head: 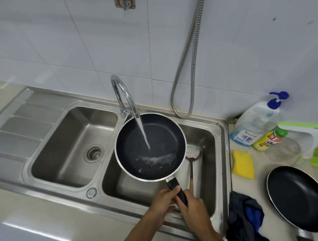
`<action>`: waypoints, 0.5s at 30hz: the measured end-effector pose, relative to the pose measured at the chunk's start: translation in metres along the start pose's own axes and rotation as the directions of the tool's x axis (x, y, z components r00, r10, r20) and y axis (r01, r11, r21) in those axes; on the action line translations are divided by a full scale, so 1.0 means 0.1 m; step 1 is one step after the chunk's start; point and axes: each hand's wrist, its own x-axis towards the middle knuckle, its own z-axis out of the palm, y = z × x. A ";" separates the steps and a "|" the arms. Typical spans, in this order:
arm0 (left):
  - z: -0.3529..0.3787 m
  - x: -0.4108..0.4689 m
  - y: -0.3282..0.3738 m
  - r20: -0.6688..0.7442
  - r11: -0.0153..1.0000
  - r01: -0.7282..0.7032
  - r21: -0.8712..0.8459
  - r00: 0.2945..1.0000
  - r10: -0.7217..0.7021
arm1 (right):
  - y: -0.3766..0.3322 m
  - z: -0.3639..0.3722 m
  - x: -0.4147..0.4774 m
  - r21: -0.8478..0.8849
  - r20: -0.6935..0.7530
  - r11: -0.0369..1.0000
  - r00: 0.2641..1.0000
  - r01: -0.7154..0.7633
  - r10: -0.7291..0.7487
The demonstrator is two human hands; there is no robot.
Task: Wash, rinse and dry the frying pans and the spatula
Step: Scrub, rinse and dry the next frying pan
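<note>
Black frying pan (151,147) hangs under the tap (122,94) so water (143,134) strikes its middle, left hand (162,199) and right hand (192,205) both clamped round its five-o'clock handle (176,189), likely for steadiness.

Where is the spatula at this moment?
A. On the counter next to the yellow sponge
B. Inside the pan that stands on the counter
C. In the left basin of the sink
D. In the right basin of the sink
D: the spatula lies in the right basin, its perforated head just right of the pan held under the tap.
</note>
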 end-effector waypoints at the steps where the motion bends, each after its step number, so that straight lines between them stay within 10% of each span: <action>1: -0.04 0.01 -0.03 -0.007 1.000 0.010 0.008 1.000 -0.010 | 0.01 0.03 -0.02 -0.002 0.006 1.000 1.000 0.004 -0.004; 15: -0.02 0.09 0.11 -0.025 0.995 -0.046 0.089 0.999 0.048 | 0.00 0.04 0.03 0.005 -0.038 1.000 0.999 -0.013 0.013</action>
